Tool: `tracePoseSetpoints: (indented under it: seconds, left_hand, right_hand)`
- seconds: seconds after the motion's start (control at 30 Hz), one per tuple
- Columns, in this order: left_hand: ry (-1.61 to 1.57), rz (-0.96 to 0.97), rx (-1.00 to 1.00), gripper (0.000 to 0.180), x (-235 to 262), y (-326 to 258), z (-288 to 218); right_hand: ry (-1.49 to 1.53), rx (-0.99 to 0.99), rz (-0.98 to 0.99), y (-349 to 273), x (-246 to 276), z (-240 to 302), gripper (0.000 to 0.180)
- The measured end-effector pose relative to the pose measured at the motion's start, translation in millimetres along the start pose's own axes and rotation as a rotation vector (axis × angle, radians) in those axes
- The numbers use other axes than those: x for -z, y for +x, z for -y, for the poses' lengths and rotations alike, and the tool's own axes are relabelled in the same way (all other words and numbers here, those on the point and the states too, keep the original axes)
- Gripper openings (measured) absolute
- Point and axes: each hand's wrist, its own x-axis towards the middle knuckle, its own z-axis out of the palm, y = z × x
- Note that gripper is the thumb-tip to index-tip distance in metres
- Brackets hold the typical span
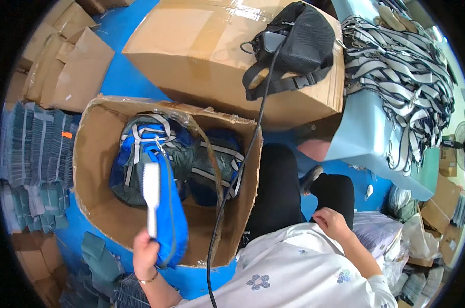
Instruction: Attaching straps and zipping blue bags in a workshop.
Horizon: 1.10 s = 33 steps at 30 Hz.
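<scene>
My left hand [146,251] is closed around the narrow end of a white flat piece [151,192], wide at its top like a paddle; I cannot tell whether it is a brush or a strap. Right beside that hand, a bright blue bag [172,220] stretches down across the near side of an open cardboard box [96,169]. Inside the box lie a blue and grey bag [128,187] with white straps and another such bag [204,177]. My right hand [331,223] rests by my thigh, its fingers curled, with nothing visible in them.
A large taped carton [191,46] stands behind the box, bearing a black waist bag [309,49]. Its black cable [248,159] runs down across the open box. Many grey-white straps [407,87] are heaped on a table at right. Stacked folded fabric [35,149] stands at left.
</scene>
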Motion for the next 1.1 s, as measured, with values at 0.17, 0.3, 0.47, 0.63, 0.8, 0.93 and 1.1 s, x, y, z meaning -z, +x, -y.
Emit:
tracePoseSetpoints:
  seconds: [0.17,0.3,0.47,0.63,0.8,0.93,1.1]
  left_hand:
    - [0.396,0.711,-0.308,0.020,-56.4,-36.0,-47.4]
    - [0.659,0.923,-0.365,0.037,-101.0,-24.6,-59.4]
    - [0.727,0.988,-0.423,0.035,-131.2,-20.6,-57.8]
    - [0.993,0.935,-0.481,0.022,-183.1,-43.0,-36.1]
    - [0.819,0.858,-0.839,0.035,-237.8,-39.2,-43.8]
    - [0.681,0.549,-0.918,0.050,-233.0,-24.0,-87.6]
    - [0.434,0.513,-0.920,0.048,-211.4,-2.9,-120.8]
  right_hand:
    - [0.297,0.334,0.096,24.2,7.1,64.0,0.031]
    - [0.206,0.550,-0.154,31.5,13.6,87.1,0.070]
    - [-0.032,0.638,-0.120,23.0,6.5,80.4,0.077]
    - [-0.078,0.606,-0.165,22.6,-12.8,56.5,0.086]
    - [-0.290,0.816,-0.073,36.5,-16.7,27.7,0.031]
    - [0.036,0.804,-0.391,9.1,23.5,13.3,0.031]
    - [0.288,0.422,-0.428,-75.6,120.5,-13.9,0.030]
